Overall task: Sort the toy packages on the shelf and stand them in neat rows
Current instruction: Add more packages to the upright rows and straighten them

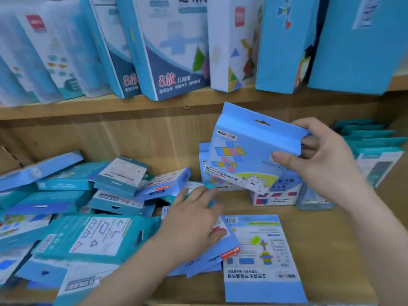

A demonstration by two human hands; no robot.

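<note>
Sorting barely begun: your right hand (326,164) pinches a blue package (249,151), thumb and fingers (306,127) clamped on its edge, just above the standing row (273,198). Your left hand (194,219), fingers spread flat, rests on the jumbled pile (88,235) left of that row; most packages lie unsorted.

Shop, looks like toy or stationery retail. Two-tier wooden shelving (154,102) holds many copies of the same blue toy packages (167,51), upright in a row across the top of the frame, and a loose pile (88,237) lower left. Packs show retail marks: hang-tab hole (262,123), barcode (231,221), orange sticker (230,252).
</note>
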